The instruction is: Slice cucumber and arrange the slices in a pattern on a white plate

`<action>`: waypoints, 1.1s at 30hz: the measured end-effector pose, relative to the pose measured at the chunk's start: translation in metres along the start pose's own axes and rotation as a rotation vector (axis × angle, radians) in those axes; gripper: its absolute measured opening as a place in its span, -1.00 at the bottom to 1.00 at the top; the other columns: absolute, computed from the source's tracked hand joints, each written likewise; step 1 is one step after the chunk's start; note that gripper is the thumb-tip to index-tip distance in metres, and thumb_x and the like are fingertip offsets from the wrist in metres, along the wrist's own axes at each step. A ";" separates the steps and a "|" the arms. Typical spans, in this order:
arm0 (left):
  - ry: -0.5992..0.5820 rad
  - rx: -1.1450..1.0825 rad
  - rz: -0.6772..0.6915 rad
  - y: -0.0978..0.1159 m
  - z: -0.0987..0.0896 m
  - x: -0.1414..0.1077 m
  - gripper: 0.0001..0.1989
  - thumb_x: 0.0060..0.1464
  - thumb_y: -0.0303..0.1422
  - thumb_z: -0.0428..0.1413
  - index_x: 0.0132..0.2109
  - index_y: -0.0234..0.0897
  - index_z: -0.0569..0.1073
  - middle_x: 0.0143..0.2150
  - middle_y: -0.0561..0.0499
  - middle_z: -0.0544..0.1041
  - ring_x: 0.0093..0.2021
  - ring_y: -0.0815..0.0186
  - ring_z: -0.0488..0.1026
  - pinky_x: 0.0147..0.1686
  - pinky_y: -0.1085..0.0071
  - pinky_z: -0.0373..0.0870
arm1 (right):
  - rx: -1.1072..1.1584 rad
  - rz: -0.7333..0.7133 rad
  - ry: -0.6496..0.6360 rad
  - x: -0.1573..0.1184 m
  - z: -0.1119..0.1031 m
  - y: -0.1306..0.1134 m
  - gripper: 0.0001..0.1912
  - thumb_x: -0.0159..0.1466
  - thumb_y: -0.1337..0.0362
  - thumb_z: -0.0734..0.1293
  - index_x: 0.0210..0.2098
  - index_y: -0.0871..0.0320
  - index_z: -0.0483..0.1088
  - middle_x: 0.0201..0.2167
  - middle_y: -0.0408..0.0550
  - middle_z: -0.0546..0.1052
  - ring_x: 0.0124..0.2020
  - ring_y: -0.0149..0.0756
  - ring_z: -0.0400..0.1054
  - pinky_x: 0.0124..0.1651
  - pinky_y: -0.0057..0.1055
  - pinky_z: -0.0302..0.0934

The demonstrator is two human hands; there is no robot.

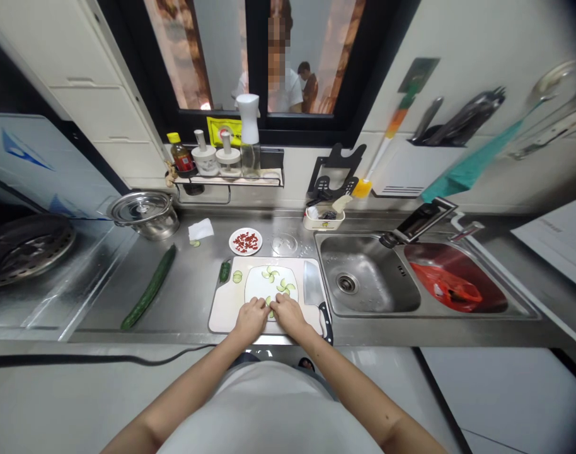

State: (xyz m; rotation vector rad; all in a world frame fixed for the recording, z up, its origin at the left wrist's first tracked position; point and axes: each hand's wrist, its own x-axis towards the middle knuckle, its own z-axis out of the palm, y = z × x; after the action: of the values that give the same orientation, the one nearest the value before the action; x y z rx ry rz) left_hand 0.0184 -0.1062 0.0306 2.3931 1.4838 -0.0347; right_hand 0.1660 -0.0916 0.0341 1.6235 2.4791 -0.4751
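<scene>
My left hand (253, 316) and my right hand (288, 313) meet over the near side of a white square plate (254, 280). Their fingers are closed at a small group of cucumber slices (271, 313), partly hidden beneath the fingertips. Farther up the plate lie two pinwheel-like clusters of thin cucumber slices (270, 273). The plate rests on a pale cutting board (225, 309). On the board's left are a cucumber piece (224, 272) and a few loose slices (237, 277). A kitchen knife (311, 284) lies along the right side, its black handle toward me.
A whole cucumber (150, 287) lies left of the board. Behind it stand a lidded steel pot (149, 214) and a white tissue (201, 231). A small plate of red pieces (245, 241) sits beyond the board. The double sink (368, 271) is to the right, with a red bag (446, 287) inside.
</scene>
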 end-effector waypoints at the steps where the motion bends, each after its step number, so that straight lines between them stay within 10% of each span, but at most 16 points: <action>1: -0.001 -0.002 -0.004 0.000 -0.001 0.000 -0.70 0.22 -0.42 -0.11 -0.03 -0.21 0.46 -0.13 -0.14 0.42 -0.08 0.21 0.28 -0.10 0.33 0.28 | 0.004 0.002 0.001 0.000 0.000 0.000 -0.72 0.32 0.34 0.13 -0.19 0.15 0.47 -0.17 0.06 0.43 -0.11 -0.20 0.27 -0.16 -0.40 0.11; 33: 0.266 -0.229 -0.183 -0.020 0.008 0.007 -0.70 0.12 -0.45 -0.03 -0.08 -0.18 0.53 -0.12 -0.05 0.45 -0.07 0.23 0.29 -0.04 0.36 0.25 | 0.024 0.033 0.199 -0.003 0.007 0.007 -0.75 0.31 0.35 0.15 -0.26 0.14 0.47 -0.28 0.03 0.46 -0.19 -0.24 0.29 -0.20 -0.41 0.12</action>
State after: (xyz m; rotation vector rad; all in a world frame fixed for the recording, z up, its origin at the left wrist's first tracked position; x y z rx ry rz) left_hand 0.0051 -0.0939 0.0164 2.1364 1.7164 0.4041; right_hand 0.1734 -0.0941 0.0275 1.7989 2.5898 -0.3558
